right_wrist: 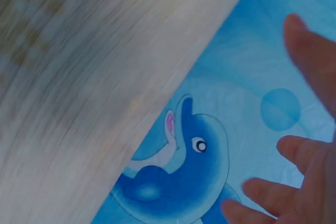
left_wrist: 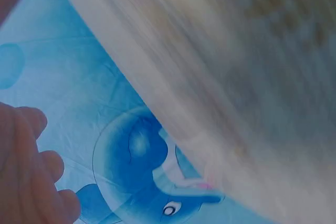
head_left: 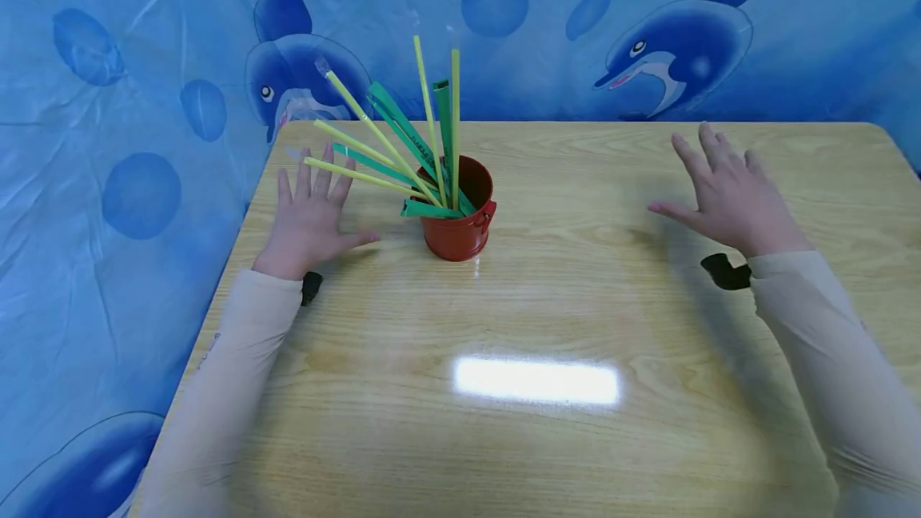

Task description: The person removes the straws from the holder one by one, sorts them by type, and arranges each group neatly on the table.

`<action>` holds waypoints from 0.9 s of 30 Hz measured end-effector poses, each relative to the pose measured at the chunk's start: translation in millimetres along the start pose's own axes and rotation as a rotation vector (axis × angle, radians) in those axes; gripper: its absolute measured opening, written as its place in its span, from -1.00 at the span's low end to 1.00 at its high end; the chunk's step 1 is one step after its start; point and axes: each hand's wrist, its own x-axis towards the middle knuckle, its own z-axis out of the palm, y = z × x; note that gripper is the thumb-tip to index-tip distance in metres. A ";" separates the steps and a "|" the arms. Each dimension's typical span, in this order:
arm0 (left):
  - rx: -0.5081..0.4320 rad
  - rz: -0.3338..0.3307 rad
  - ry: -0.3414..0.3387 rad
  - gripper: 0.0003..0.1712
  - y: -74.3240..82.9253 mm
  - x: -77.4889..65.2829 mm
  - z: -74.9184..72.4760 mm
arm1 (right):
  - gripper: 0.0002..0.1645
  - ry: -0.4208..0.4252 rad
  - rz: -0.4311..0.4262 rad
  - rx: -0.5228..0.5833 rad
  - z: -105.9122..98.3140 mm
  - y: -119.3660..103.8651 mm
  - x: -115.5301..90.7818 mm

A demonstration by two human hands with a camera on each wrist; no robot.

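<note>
A small red metal bucket (head_left: 455,240) stands on the table, left of the middle toward the back. Several thin yellow sticks (head_left: 374,134) in clear wrappers and several flat green packets (head_left: 406,130) lean out of it, mostly toward the left. My left hand (head_left: 305,218) is spread with straight fingers at the table's left side, its fingertips overlapping the tips of the leftmost sticks in the head view. Far to the right of the bucket, my right hand (head_left: 734,194) is spread over the table, holding nothing. Both wrist views show the fingers extended, with no object in them.
The light wood table (head_left: 540,302) has a bright reflection (head_left: 536,380) near its front. A blue curtain (head_left: 144,302) printed with dolphins hangs behind and along the left edge. Dark straps show at both wrists.
</note>
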 end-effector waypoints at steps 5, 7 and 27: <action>-0.183 0.012 0.054 0.16 9.8 -10.2 10.0 | 0.00 0.041 -0.035 0.183 -0.9 -12.3 -6.2; -0.272 0.013 0.111 0.11 16.5 -13.4 14.3 | -0.06 0.069 -0.033 0.244 -1.9 -20.1 -9.1; -1.100 0.095 0.408 -0.15 89.4 -2.1 40.4 | -0.69 0.461 -0.190 0.886 -4.3 -120.9 13.3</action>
